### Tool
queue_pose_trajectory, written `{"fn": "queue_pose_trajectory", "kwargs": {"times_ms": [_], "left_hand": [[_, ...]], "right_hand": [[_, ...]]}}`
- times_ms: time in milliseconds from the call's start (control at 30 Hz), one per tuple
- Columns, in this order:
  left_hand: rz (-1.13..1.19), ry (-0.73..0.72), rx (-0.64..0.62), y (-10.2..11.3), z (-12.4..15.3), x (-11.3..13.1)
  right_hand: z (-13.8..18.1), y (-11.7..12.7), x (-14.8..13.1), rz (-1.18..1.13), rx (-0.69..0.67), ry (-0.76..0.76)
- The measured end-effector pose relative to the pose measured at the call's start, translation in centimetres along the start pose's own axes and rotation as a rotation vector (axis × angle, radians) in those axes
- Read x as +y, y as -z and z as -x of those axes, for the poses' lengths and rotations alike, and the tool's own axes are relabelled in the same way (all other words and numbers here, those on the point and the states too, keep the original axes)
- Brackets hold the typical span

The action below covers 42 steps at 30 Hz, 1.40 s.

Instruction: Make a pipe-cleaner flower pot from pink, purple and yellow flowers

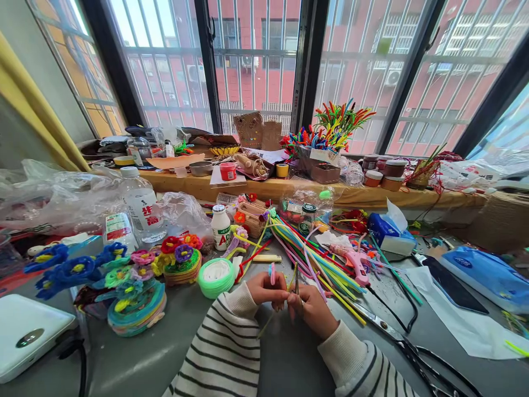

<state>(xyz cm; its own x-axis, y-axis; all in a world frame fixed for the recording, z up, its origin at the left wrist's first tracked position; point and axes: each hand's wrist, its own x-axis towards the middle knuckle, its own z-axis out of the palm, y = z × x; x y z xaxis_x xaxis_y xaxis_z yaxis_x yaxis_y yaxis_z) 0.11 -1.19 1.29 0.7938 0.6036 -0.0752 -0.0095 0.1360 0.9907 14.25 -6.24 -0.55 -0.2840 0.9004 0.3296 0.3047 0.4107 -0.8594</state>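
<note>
Both hands meet above the grey table at the lower middle. My left hand [268, 289] is closed, and a small pink and blue curled pipe cleaner [272, 273] stands up from its fingers. A thin yellow-green strand [264, 326] hangs below the hand. My right hand [313, 310] is closed round a slim pointed metal tool [296, 277], tips upward; I cannot tell whether it is small scissors or tweezers. Just beyond the hands lies a bundle of coloured pipe cleaners [301, 242]. The fingertips partly hide what lies between the hands.
Pipe-cleaner flowers [78, 269], a green tape roll [215, 277] and a white bottle [220, 227] stand left. On the right are a pink glue gun [357, 264], large scissors [382, 325], a phone [452, 288] and a tissue pack [392, 234]. A cluttered windowsill [182, 184] runs behind.
</note>
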Motion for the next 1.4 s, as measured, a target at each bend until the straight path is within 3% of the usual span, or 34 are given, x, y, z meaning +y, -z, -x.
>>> {"fn": "queue_pose_trajectory", "kwargs": {"times_ms": [200,467,667,1100,1200,1400], "left_hand": [[-0.021,-0.032,0.027,-0.15,0.12,0.35],[0.07,-0.039,-0.004,0.08,0.15,0.21],[0.096,0.016,-0.047,0.08,0.24,0.27],[0.152,-0.019,-0.03,0.37,-0.37,0.03],[0.116,0.02,-0.076,0.18,-0.42,0.14],[0.089,0.06,-0.125,-0.08,-0.3,0.2]], "right_hand": [[0.0,0.03,0.49,-0.008,0.065,-0.038],[0.04,-0.26,-0.34,-0.103,-0.047,0.014],[0.05,-0.12,-0.26,-0.123,-0.06,0.069],[-0.01,-0.26,-0.4,-0.208,-0.068,0.056],[-0.01,-0.25,-0.3,-0.153,-0.077,0.056],[0.06,-0.16,0.31,-0.003,0.042,-0.039]]}}
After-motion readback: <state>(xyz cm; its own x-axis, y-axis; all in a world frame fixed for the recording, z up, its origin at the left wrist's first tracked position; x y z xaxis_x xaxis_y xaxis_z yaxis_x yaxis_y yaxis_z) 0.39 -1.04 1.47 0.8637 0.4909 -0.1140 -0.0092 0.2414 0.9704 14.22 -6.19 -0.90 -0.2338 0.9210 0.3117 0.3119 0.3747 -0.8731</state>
